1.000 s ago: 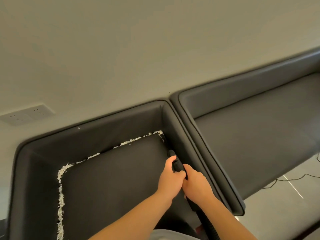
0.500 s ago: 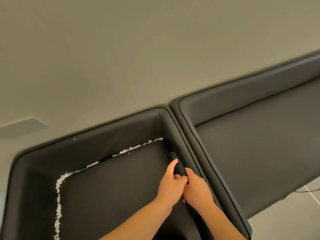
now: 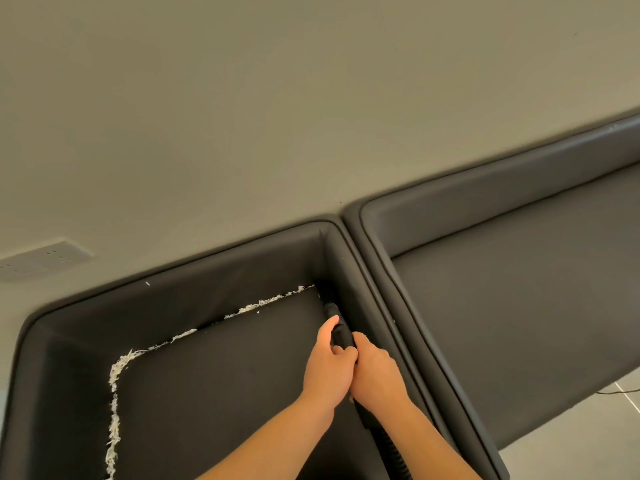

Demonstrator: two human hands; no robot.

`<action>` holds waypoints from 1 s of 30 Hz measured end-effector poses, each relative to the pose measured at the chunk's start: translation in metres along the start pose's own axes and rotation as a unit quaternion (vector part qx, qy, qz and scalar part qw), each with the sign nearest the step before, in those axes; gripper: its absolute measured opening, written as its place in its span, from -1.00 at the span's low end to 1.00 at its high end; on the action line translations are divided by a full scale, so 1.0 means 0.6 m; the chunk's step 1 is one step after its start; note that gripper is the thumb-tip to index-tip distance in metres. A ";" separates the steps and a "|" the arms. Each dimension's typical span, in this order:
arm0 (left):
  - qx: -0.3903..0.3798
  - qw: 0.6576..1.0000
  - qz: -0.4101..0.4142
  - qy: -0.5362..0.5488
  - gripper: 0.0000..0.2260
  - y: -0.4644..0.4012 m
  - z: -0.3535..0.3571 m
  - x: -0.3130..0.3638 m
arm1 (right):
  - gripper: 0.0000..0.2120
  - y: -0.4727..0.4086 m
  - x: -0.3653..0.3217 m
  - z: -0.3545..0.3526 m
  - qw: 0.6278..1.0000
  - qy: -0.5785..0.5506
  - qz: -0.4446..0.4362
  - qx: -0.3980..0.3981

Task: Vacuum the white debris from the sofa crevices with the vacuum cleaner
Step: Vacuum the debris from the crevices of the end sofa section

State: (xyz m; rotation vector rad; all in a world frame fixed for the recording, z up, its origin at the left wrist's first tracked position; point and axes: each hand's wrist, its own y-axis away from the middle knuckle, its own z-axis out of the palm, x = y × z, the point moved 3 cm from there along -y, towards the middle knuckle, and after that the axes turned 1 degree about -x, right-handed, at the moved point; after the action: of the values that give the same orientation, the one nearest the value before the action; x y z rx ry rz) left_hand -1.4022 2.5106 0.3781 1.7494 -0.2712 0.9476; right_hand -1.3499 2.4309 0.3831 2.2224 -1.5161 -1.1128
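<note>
Both hands are gripping the black plastic vacuum nozzle (image 3: pixel 337 332): the left hand (image 3: pixel 327 365) is wrapping it from the left with the thumb lying along the tube, and the right hand (image 3: pixel 375 374) is clasping it just behind, fingers curled round it, the two hands touching each other. A black ribbed vacuum hose (image 3: pixel 398 459) is running down from the nozzle past the right forearm and out of the lower edge. The nozzle tip is pointing into the right-hand crevice of the dark grey leather sofa seat (image 3: pixel 214 393), close to the far right corner. That side crevice is looking free of litter where it shows, so the step in hand seems to be finishing this run at the corner. The shredded white debris (image 3: pixel 266 302) is lying in a ragged line along the back crevice and on round the far left corner, down the left side. The next move probably calls for turning the tip round the corner and drawing it leftwards along the back seam, keeping it pressed low into the gap so the light shreds are being sucked in rather than pushed aside.
</note>
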 end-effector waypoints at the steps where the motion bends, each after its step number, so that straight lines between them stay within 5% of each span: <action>1: 0.001 1.000 0.000 0.000 -0.46 -0.004 -0.004 0.003 | -0.71 -0.005 -0.005 0.003 1.000 0.007 0.000 -0.003; 5: 0.016 0.999 0.012 0.047 -0.50 -0.012 -0.013 0.025 | -0.86 -0.031 -0.020 -0.012 0.998 -0.058 0.007 0.017; 11: -0.048 0.990 0.010 0.132 -0.63 0.005 0.002 0.053 | -0.70 -0.090 -0.029 -0.133 0.956 -0.287 0.065 -0.014; 16: -0.136 0.962 0.011 0.235 -0.54 0.020 0.031 0.095 | -0.68 -0.128 -0.102 -0.204 0.967 -0.239 0.055 -0.071; 30: -0.076 0.962 0.030 0.262 -0.40 -0.008 -0.003 0.125 | -0.55 -0.169 -0.176 -0.191 0.993 -0.072 0.008 -0.097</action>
State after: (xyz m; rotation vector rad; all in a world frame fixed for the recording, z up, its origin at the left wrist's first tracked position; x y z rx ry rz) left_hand -1.3511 2.5337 0.4280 1.2992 -0.0478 1.3569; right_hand -1.2181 2.5426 0.4524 2.0367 -1.4078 -1.3794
